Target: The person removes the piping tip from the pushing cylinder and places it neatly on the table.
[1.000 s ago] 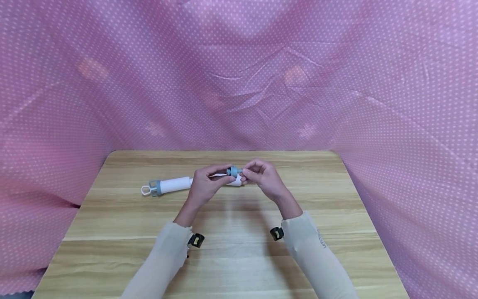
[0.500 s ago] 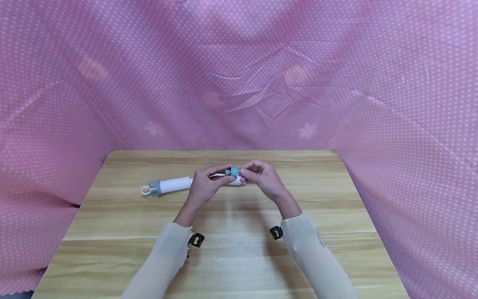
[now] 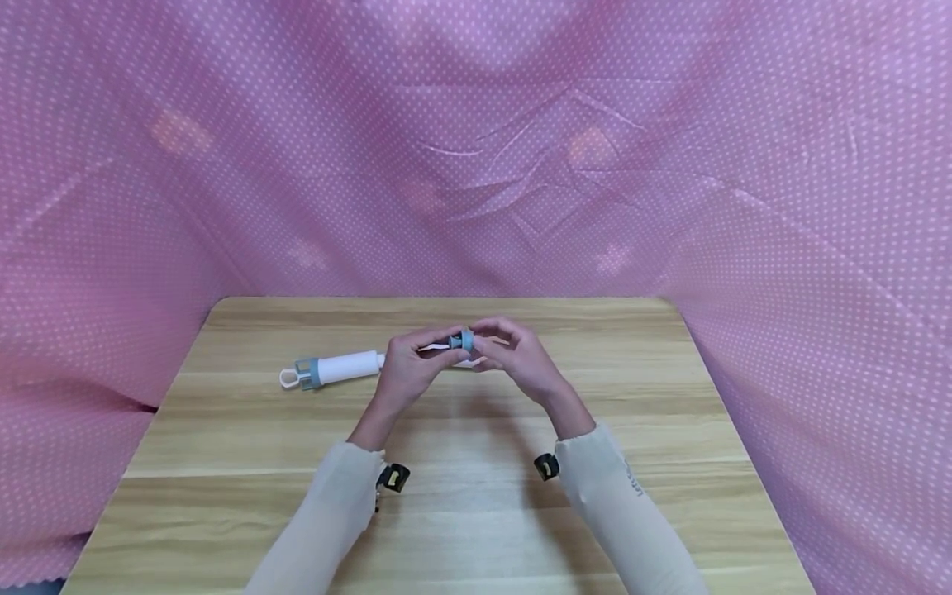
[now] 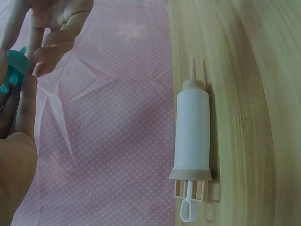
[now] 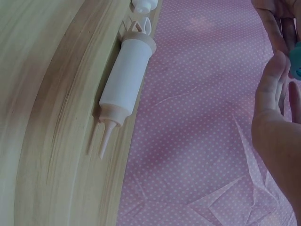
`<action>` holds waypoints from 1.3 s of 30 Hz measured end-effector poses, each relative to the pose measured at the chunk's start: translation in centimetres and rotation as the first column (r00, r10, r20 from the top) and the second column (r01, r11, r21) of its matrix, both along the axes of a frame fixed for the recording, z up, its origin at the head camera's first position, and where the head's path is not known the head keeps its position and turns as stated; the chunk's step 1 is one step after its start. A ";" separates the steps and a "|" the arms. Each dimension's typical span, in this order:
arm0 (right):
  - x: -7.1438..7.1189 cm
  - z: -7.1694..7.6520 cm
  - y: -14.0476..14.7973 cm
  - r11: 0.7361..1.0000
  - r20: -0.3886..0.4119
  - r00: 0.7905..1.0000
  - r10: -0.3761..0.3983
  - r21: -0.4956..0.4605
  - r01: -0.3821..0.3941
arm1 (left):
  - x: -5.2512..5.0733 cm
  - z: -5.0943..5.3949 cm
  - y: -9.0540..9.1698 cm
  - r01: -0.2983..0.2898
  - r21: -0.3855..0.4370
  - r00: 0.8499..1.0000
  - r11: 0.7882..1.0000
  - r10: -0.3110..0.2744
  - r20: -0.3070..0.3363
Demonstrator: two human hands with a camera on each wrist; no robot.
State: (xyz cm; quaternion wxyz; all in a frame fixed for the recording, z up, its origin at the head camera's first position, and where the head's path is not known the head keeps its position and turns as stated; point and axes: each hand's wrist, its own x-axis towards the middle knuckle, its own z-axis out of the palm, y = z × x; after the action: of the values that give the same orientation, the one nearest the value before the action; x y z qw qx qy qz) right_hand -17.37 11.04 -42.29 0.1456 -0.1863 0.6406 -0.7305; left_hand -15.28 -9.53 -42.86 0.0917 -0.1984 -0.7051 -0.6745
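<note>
A small blue-green nozzle cap [image 3: 466, 340] is held up between both hands over the table. My left hand [image 3: 405, 372] pinches it by the wide end with thumb and fingers. From the other side, the fingers and thumb of my right hand [image 3: 528, 364] curl round its narrow end, hiding most of the tip. The left wrist view shows the nozzle cap [image 4: 18, 63] at its left edge; the right wrist view cuts it off. A white syringe-like tube [image 3: 349, 368] with a blue-grey collar and ring handle lies to the left.
Behind my hands lies a second white syringe-like tube [image 4: 193, 132], with a beige collar and thin beige tip, partly hidden in the head view. The wood-grain table [image 3: 461, 512] ends at a pink dotted curtain [image 3: 476, 207].
My right hand has slid slightly left, so its fingers cover the narrow end that showed earlier. The left hand and the tube on the left stay about the same.
</note>
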 end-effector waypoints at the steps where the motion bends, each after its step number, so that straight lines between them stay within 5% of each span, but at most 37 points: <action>1: 0.0 0.0 -0.1 1.000 -0.001 1.000 0.009 -0.006 -0.009 | 0.0 0.0 0.0 0.003 0.001 1.000 1.000 -0.003 -0.003; 39: 0.4 0.2 0.2 1.000 -0.024 1.000 -0.009 0.005 0.009 | 0.2 -0.6 0.4 -0.031 0.014 0.999 0.999 0.030 0.031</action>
State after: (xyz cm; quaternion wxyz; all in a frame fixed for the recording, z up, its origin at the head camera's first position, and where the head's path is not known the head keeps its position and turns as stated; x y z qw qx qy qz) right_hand -16.98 11.22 -42.10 0.1352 -0.1916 0.6452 -0.7272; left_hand -15.10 -9.10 -43.51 0.0926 -0.1766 -0.7044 -0.6812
